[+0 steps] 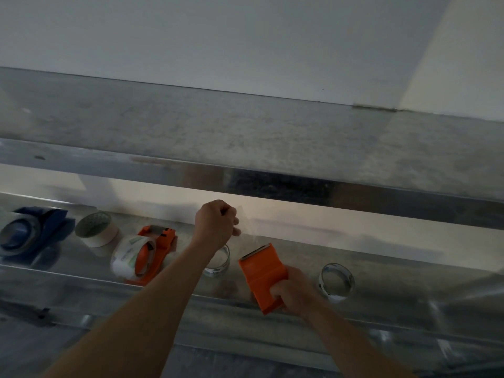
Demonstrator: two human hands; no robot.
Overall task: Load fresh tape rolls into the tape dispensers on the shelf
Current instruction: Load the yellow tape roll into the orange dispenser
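The right hand [293, 293] is clenched round the lower end of the flat orange plastic tape dispenser [261, 276] and holds it just above the front part of the shiny metal shelf [395, 290]. The long axis of the dispenser goes from this hand away toward the wall, and its toothed metal blade [257, 252] is at the far end. The left hand [215, 222] is higher than the blade and a little to its left. Its fingers pinch the thin strip of clear tape [246, 227], which seems to run down to the blade. I judge that the strip is being led over the blade, so the next pull should follow this same axis.

The roll inside this dispenser is hidden. One ring-shaped roll of clear tape [221, 264] stands on the shelf, partly behind the left forearm. A second clear roll [336, 281] stands to the right of the right hand.
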